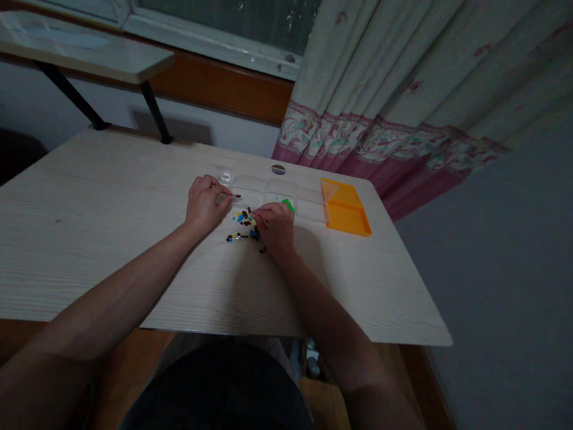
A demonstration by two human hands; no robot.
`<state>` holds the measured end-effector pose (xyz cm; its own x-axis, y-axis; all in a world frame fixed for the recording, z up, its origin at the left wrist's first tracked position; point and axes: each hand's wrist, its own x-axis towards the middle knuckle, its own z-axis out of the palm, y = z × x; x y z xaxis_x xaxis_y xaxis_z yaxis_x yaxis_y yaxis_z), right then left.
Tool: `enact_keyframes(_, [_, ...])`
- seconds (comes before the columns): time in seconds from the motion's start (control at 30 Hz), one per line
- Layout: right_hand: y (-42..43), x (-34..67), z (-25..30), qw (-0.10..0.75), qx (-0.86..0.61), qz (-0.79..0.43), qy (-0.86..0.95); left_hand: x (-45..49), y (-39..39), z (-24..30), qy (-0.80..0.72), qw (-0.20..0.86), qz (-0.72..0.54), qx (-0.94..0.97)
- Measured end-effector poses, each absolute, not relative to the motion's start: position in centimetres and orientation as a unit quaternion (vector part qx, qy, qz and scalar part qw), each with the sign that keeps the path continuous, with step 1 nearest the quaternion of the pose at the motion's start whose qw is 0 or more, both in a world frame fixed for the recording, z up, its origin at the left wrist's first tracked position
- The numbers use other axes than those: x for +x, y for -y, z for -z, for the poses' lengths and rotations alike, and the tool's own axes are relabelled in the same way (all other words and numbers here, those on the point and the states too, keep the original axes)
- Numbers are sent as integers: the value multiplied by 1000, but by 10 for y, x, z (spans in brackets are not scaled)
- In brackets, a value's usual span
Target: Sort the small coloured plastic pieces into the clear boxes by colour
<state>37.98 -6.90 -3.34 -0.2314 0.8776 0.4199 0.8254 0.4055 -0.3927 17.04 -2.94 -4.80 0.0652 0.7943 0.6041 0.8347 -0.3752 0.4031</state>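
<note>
My left hand (206,203) is closed in a pinch on a small dark brown piece (238,197), held above the desk. Opposite it, my right hand (276,229) pinches another small dark brown piece (249,210) at its fingertips. Below and between the hands lies a loose pile of tiny blue, yellow and brown building bricks (242,218). A few more small bricks (229,239) lie nearer to me. Behind my right hand, small green pieces (289,205) sit in a clear plastic tray (313,196). My right fingers hide part of the pile.
An open orange plastic box (350,208) stands right of the clear tray. A dark oval item (278,169) lies at the desk's back edge. On the left, a raised shelf (143,67) rests on black legs. A curtain (378,82) hangs behind the desk (88,238).
</note>
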Motion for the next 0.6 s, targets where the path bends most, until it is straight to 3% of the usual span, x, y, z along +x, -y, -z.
enact_keyframes(0.6, [60,387,35,302,-521,-62,796,188,48,34,431,-21,352,-830])
